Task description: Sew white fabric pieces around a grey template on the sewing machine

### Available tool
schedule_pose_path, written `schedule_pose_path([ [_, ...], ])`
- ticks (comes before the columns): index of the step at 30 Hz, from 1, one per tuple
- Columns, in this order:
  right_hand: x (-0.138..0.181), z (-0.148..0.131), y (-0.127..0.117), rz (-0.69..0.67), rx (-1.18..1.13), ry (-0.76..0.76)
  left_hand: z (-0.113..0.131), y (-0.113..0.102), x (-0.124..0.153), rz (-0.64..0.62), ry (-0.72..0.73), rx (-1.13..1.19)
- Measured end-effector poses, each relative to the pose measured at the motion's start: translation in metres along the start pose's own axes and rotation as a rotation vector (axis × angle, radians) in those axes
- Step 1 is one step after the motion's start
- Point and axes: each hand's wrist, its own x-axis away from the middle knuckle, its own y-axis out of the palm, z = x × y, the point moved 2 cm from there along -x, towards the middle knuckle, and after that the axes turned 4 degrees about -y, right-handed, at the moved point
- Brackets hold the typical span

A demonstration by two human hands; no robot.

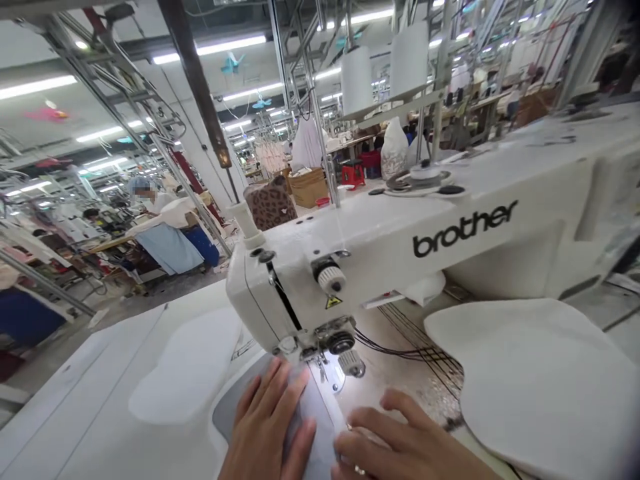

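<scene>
A white sewing machine (360,233) stands before me, its needle and presser foot (324,367) lit by a small lamp. A grey and white fabric piece (240,399) lies at the needle. My left hand (273,423) rests flat on that piece, fingers stretched toward the presser foot. From the foot a narrow white strip (327,397) runs along the fabric's right edge toward me. The curled fingers of my right hand (395,437) close on the strip's near end; the thumb is partly cut off by the frame.
A white shaped panel (535,380) lies right of the needle, and another white piece (185,367) lies left on the table. Dark cords (395,350) cross the machine bed. Thread cones (410,60) stand above. Farther back a person (145,197) sits among other machines.
</scene>
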Motion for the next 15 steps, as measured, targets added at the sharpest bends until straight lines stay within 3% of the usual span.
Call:
schedule_pose_path([
  [5, -0.008, 0.007, 0.01, 0.086, 0.028, 0.004, -0.005, 0.001, -0.016, 0.009, -0.036, 0.145],
  [15, -0.01, 0.002, 0.005, 0.001, -0.01, 0.037, -0.007, 0.005, -0.019, -0.095, -0.083, 0.304],
])
